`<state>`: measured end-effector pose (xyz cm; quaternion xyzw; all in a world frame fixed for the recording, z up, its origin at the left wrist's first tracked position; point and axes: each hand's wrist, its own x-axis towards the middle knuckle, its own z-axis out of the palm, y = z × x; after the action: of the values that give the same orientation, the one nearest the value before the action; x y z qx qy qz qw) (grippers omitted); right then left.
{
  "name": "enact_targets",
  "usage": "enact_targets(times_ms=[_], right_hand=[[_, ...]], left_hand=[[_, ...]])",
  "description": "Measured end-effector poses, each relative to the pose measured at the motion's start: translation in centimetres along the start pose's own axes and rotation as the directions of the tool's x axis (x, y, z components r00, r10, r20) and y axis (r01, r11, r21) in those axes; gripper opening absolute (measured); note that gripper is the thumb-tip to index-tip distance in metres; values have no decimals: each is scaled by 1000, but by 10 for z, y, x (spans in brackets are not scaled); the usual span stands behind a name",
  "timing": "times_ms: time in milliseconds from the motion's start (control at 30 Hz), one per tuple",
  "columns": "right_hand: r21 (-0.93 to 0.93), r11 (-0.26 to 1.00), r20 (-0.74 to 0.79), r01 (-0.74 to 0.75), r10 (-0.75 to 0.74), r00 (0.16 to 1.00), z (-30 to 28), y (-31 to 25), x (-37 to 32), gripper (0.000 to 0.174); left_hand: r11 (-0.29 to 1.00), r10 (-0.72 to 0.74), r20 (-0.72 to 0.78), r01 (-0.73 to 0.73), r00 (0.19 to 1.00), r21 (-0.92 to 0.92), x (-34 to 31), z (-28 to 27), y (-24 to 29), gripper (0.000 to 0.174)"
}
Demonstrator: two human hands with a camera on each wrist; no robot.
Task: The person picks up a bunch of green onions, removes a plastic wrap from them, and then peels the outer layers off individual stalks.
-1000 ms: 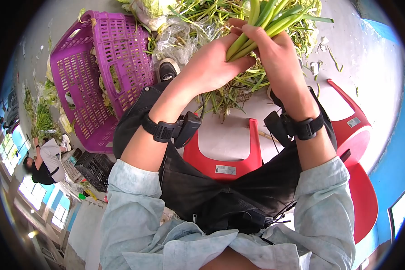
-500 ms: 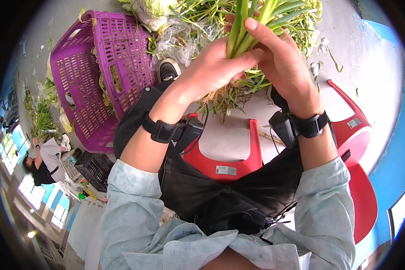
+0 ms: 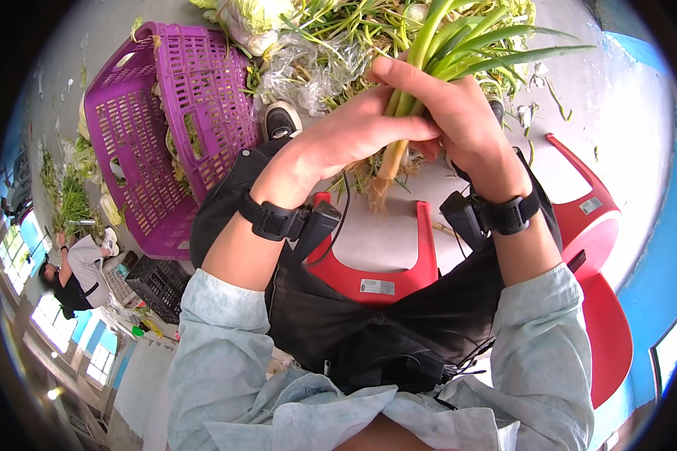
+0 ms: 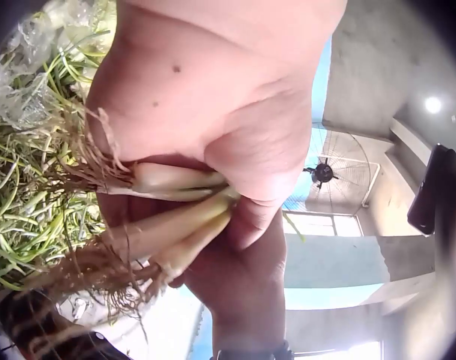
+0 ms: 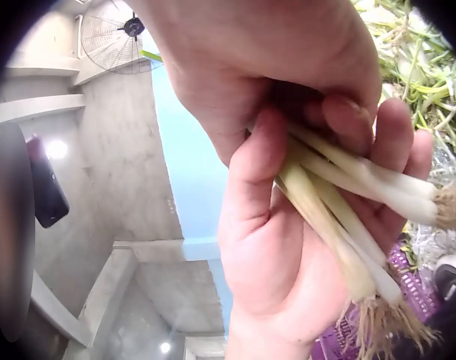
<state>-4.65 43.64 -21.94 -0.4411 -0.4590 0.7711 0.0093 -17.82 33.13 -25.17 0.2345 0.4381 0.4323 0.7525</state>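
L hand (image 3: 357,126) grips the spring onions (image 3: 405,105) low, thumb across stems; R hand (image 3: 462,109) curls round them just above, prob. to keep the bunch tight (roots (image 5: 385,322) poke out free), w/ heap of greens (image 3: 338,22) beyond.

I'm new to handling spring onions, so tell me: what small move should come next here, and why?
Probably gather the white stem ends together with the left hand, the right hand keeping its grip: both hands hold the spring onions, yet in the right wrist view the stems fan into two groups.
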Motion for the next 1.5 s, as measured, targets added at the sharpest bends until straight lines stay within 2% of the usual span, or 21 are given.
enact_targets(times_ms=[33,100,133,233,300,333,400,500,533,600,633,767,1033,1133,1167,1333,1367,1433,1467,1500], right_hand=[[1,998,-33,66,-66,997,1,3,3,31],[-3,980,-100,197,-197,975,5,15,11,29],[-53,975,-111,215,-220,969,5,17,13,28],[-208,935,-113,288,-316,942,6,19,15,27],[-310,876,-71,369,-409,910,7,17,12,26],[-330,873,-72,359,-402,913,8,15,10,27],[-371,865,-76,337,-390,918,9,9,7,27],[-265,929,-14,258,-271,962,2,10,12,27],[-235,931,-16,278,-290,957,3,11,13,27],[-173,932,-22,319,-328,945,6,11,14,27],[-156,942,10,297,-299,954,6,9,14,28],[-200,921,-20,333,-344,939,8,18,17,30],[-284,883,-47,374,-403,914,10,19,16,30],[-415,842,-40,345,-395,918,12,10,10,29],[-446,843,-35,300,-351,936,12,11,10,29],[-594,735,-31,328,-428,903,11,10,9,38],[-607,716,-25,346,-452,892,10,12,12,38],[-428,765,70,481,-502,862,-1,20,24,46],[-329,777,109,536,-533,839,-9,24,32,51],[-338,738,95,584,-591,801,-17,26,41,61]], left_hand=[[1000,22,-14,-22,1000,4,2,-1,-2,33],[988,56,-104,-40,993,151,2,3,0,34],[974,77,-146,-43,986,223,3,5,1,34],[944,195,-226,-120,954,307,8,3,-8,35],[945,265,-243,-201,933,257,9,6,-8,33],[942,299,-253,-242,920,233,9,7,-9,33],[975,189,-211,-159,959,152,7,1,-9,29],[996,82,-190,-73,978,52,3,-1,-3,22],[998,54,-191,-51,980,22,2,0,0,19],[1000,-10,-246,9,969,-4,0,2,2,15],[999,-42,-274,39,961,-18,0,2,3,13],[991,-94,-328,121,940,63,1,2,5,14],[980,-93,-326,144,941,137,3,0,1,18],[978,-75,-353,139,933,158,1,4,2,15],[980,-50,-348,114,936,164,2,4,0,16],[979,50,-357,24,933,200,6,4,-9,20],[975,21,-389,68,921,212,5,2,-8,19],[961,-38,-454,158,890,229,1,1,-2,17],[978,37,-462,62,886,197,-1,2,-1,12],[988,84,-452,-18,888,150,-1,-2,-4,11]])
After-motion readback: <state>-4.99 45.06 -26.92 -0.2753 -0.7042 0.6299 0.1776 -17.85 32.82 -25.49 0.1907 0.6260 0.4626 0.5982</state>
